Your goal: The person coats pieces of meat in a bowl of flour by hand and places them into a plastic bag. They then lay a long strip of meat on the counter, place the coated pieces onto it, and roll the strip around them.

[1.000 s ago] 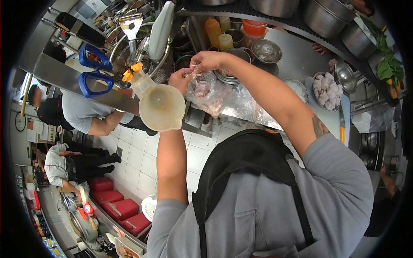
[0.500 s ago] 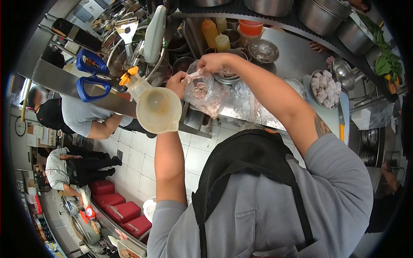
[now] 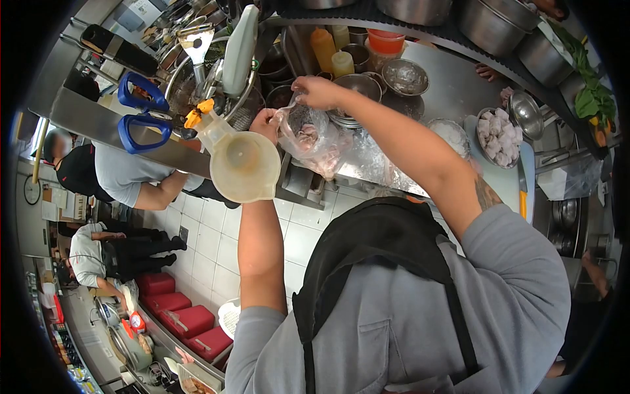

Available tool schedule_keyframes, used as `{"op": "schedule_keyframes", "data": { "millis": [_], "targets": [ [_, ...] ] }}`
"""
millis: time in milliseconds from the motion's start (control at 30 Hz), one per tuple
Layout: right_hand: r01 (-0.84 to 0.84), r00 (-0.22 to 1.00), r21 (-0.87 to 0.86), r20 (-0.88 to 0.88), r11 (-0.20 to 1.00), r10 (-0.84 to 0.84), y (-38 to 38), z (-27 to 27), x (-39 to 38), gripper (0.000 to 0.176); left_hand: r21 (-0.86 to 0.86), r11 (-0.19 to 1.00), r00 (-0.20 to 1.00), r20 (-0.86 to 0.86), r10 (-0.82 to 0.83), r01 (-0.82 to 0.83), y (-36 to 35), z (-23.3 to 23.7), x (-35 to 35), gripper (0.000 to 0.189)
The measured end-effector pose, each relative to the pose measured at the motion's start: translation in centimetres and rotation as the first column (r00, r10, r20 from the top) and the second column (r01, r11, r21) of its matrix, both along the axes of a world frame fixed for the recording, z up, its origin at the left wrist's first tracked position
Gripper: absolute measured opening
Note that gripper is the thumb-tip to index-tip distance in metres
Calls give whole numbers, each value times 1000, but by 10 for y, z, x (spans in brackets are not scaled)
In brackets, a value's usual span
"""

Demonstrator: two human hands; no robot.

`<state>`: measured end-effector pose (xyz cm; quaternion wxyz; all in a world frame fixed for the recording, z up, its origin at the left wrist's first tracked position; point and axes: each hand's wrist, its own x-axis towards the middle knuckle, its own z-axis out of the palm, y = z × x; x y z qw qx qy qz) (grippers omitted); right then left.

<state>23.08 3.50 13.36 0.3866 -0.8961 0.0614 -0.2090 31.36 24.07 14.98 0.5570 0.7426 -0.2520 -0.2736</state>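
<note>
Holding a bag by its mouth, with both hands at the plastic

Holding the bag [image 3: 321, 146] near the front edge of the counter [image 3: 375, 161], toward its left end, with pale meat [image 3: 307, 136] showing through the clear plastic. Running lengthwise from the mouth, between the hands, back toward the apron [image 3: 367, 259] and a little to the right. Hanging free or resting on the edge underneath: not showing clearly enough to tell.

Gripping the mouth's left side with the left hand [image 3: 266, 125], curling fingers around the plastic. Pinching the far side with the right hand [image 3: 318, 92], set farther from the body than the left. Touching the plastic with both, so giving neither the nearer place; having the bag's belly to the right of the left hand and bodyward of the right.

Partly hiding the left forearm [image 3: 262, 230] behind a jug [image 3: 244, 164]. Overlapping stacked bowls [image 3: 359, 84] with the right forearm [image 3: 387, 131]. Facing, farther right, a powder bowl [image 3: 451, 134], then a meat bowl [image 3: 500, 138], with a knife [image 3: 523, 197] lying just beside, closer to the body.
</note>
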Motion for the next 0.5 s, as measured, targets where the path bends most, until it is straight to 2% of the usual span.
{"op": "schedule_keyframes", "data": {
  "millis": [67, 100, 200, 233, 300, 333, 400, 500],
  "targets": [
    [176, 984, 41, 12, 983, -177, 24, 8, -13, 26, -73, 995, 997, -49, 67, -71, -4, 4, -1, 11],
    [170, 982, 101, -98, 980, -160, 30, 9, -17, 31, -109, 988, 992, -75, 102, -110, -6, 6, 0, 11],
    [79, 996, 315, -73, 946, -59, 55, -16, -29, 36, -215, 976, 979, 202, 23, 22, -14, -26, 33, 11],
    [32, 999, 255, 3, 966, -34, 60, -19, -35, 41, -218, 975, 992, 110, 62, -37, -14, -11, 20, 11],
    [73, 997, 281, 15, 957, -80, 71, -23, -37, 44, -209, 966, 987, -71, 141, -153, -17, 22, -6, 12],
    [94, 994, 295, 22, 951, -105, 74, -27, -35, 46, -250, 954, 982, -131, 137, -166, -18, 29, -9, 12],
    [97, 995, 214, -35, 972, -92, 73, -29, -33, 45, -327, 924, 962, -247, 118, -197, -21, 37, -14, 13],
    [130, 986, 162, -124, 978, -110, 68, -31, -33, 41, -477, 865, 966, -256, 32, -155, -23, 37, -11, 15]
  ]
}}
